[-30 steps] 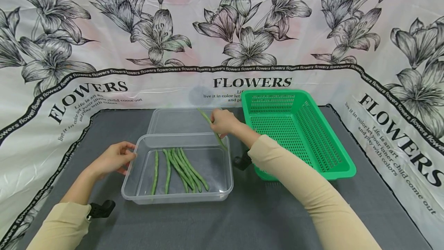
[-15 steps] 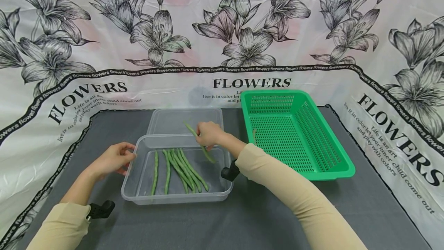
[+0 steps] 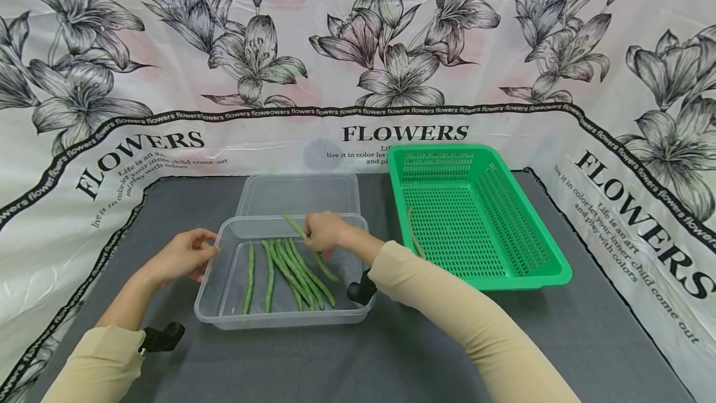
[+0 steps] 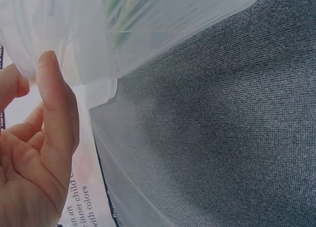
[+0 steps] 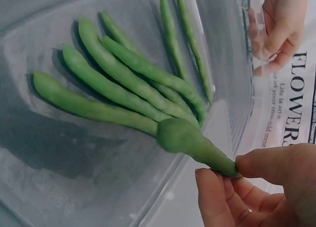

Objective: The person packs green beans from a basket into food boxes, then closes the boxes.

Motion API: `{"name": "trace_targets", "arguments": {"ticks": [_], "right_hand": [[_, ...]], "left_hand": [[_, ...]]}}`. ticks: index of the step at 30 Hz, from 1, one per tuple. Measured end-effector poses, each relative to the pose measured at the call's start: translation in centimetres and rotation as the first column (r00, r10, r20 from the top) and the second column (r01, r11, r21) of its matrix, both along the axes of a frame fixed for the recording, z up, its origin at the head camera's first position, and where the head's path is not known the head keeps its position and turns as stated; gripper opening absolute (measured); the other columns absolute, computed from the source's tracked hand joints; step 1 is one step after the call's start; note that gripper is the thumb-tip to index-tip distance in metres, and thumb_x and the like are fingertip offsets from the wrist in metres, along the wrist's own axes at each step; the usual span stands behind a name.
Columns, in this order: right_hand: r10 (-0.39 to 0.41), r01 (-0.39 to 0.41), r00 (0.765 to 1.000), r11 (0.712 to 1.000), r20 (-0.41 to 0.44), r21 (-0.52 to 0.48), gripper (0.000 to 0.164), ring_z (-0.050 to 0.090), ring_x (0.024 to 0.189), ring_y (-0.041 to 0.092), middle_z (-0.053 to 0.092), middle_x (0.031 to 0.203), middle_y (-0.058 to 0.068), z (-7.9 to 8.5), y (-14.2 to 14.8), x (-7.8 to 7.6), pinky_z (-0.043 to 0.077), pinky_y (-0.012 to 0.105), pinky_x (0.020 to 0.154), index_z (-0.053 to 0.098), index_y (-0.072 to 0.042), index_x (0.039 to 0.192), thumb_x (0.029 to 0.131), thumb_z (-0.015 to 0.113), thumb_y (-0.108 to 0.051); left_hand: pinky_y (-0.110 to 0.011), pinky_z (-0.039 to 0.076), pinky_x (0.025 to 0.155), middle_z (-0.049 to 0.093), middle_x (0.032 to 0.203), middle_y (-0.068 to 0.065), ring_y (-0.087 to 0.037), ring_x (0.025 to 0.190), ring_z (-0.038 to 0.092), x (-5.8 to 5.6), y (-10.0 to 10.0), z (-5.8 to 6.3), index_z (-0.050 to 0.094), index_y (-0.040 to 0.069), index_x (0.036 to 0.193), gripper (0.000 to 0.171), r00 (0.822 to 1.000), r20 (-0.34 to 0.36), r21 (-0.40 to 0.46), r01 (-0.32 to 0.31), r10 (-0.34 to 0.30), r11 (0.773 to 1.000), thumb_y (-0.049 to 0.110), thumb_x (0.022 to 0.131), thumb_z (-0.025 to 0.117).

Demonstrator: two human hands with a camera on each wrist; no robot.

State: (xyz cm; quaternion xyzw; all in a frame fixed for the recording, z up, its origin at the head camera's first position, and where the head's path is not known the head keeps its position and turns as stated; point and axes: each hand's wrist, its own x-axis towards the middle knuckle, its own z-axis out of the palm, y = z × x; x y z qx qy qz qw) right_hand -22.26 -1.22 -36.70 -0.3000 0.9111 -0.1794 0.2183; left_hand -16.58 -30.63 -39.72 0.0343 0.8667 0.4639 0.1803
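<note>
My right hand (image 3: 325,231) pinches a green bean (image 5: 197,143) between thumb and fingers, slanting over the clear plastic container (image 3: 224,318). In the right wrist view, the bean's far end points toward the camera. Beneath it, several green beans (image 5: 113,79) lie in the container, most bunched side by side, with two thinner-looking ones apart at the left in the head view. My left hand (image 3: 181,259) is at the container's left side, its extended fingers touching the wall by the rim. In the left wrist view, the index finger (image 4: 54,98) overlaps the translucent wall.
A green slotted basket (image 3: 545,266) stands at the right, with a dull greenish-brown bean (image 3: 414,235) along its left wall. Behind the container lies a clear lid (image 3: 299,194). Grey cloth (image 3: 279,365) covers the table, and a floral curtain (image 3: 279,79) hangs behind.
My right hand has moved left and down with the bean, from the container's back right corner to over its interior. The bean in the basket has come into view. My left hand stays put.
</note>
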Motion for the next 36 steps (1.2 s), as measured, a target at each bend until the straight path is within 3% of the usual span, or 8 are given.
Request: {"name": "trace_targets", "arguments": {"ticks": [4, 7, 13, 18, 21, 26, 33, 36], "right_hand": [[0.028, -0.028, 1.0, 0.999, 0.005, 0.032, 0.054, 0.064, 0.051, 0.021, 0.025, 0.036, -0.005, -0.5, -0.2, 0.1, 0.019, 0.017, 0.038, 0.025, -0.016, 0.046, 0.092, 0.052, -0.011], [0.016, -0.016, 1.0, 0.998, 0.012, 0.06, 0.054, 0.064, 0.05, 0.019, 0.029, 0.037, -0.005, -0.8, -0.2, 0.2, 0.034, 0.018, 0.041, 0.025, -0.017, 0.046, 0.093, 0.052, -0.012], [-0.033, 0.031, 0.999, 0.994, 0.025, 0.104, 0.043, 0.064, 0.05, 0.015, 0.045, 0.045, -0.003, -1.0, -0.1, 0.3, 0.052, 0.035, 0.084, 0.033, -0.015, 0.054, 0.092, 0.053, -0.014], [-0.087, 0.079, 0.993, 0.991, 0.075, 0.113, 0.009, 0.06, 0.05, 0.013, 0.059, 0.069, 0.003, -0.9, -0.1, 0.3, 0.057, 0.03, 0.064, 0.055, -0.008, 0.096, 0.093, 0.053, -0.017], [-0.083, 0.075, 0.994, 0.991, 0.068, 0.113, 0.027, 0.062, 0.055, 0.016, 0.063, 0.094, 0.009, -0.7, 0.0, 0.2, 0.055, 0.026, 0.053, 0.052, -0.006, 0.117, 0.094, 0.052, -0.021], [-0.053, 0.048, 0.998, 0.993, 0.042, 0.111, 0.032, 0.066, 0.067, 0.025, 0.054, 0.123, 0.013, 0.1, 0.3, -0.1, 0.053, 0.027, 0.053, 0.051, -0.007, 0.122, 0.096, 0.049, -0.026], [-0.032, 0.034, 0.998, 0.998, -0.045, 0.055, 0.028, 0.054, 0.058, 0.012, 0.063, 0.087, 0.004, 1.3, 1.2, -1.0, 0.043, 0.024, 0.053, 0.055, -0.01, 0.117, 0.095, 0.051, -0.026], [-0.03, 0.032, 0.997, 0.999, -0.077, 0.028, 0.026, 0.058, 0.07, 0.014, 0.064, 0.096, 0.005, 2.1, 1.7, -1.5, 0.046, 0.026, 0.061, 0.057, -0.01, 0.114, 0.095, 0.052, -0.026]], "left_hand": [[-0.035, 0.056, 0.058, 0.052, 0.082, -0.01, -0.016, 0.066, 0.054, 0.0, 0.0, 0.0, 0.034, -0.007, 0.131, 0.047, 1.0, 0.0, -0.003, 0.0, 0.0, 1.0, 0.019, 0.095, 0.05], [-0.036, 0.056, 0.059, 0.053, 0.082, -0.01, -0.016, 0.067, 0.054, 0.0, 0.0, 0.0, 0.034, -0.007, 0.131, 0.047, 1.0, -0.001, -0.008, -0.001, 0.001, 1.0, 0.019, 0.095, 0.05], [-0.036, 0.056, 0.059, 0.053, 0.082, -0.011, -0.016, 0.067, 0.054, 0.0, 0.0, 0.1, 0.034, -0.007, 0.131, 0.047, 1.0, 0.002, -0.01, -0.001, 0.001, 1.0, 0.019, 0.095, 0.05], [-0.036, 0.056, 0.059, 0.053, 0.083, -0.011, -0.016, 0.067, 0.054, 0.0, 0.0, 0.1, 0.034, -0.007, 0.131, 0.047, 1.0, -0.001, -0.008, 0.001, -0.001, 1.0, 0.019, 0.095, 0.05], [-0.035, 0.056, 0.059, 0.053, 0.083, -0.011, -0.016, 0.066, 0.053, 0.1, -0.1, 0.1, 0.034, -0.007, 0.131, 0.047, 1.0, -0.002, -0.008, 0.003, -0.003, 1.0, 0.019, 0.095, 0.05], [-0.035, 0.056, 0.059, 0.053, 0.082, -0.011, -0.016, 0.066, 0.054, 0.1, -0.1, 0.0, 0.034, -0.006, 0.131, 0.046, 1.0, -0.003, -0.007, 0.001, -0.001, 1.0, 0.019, 0.095, 0.049], [-0.035, 0.056, 0.058, 0.053, 0.083, -0.011, -0.016, 0.067, 0.054, 0.1, -0.1, 0.0, 0.034, -0.007, 0.131, 0.047, 1.0, -0.003, -0.002, 0.001, -0.001, 1.0, 0.018, 0.095, 0.05], [-0.035, 0.056, 0.059, 0.053, 0.085, -0.011, -0.016, 0.067, 0.054, 0.1, 0.0, 0.2, 0.034, -0.008, 0.131, 0.046, 1.0, -0.003, 0.001, 0.001, -0.001, 1.0, 0.016, 0.095, 0.05]]}}
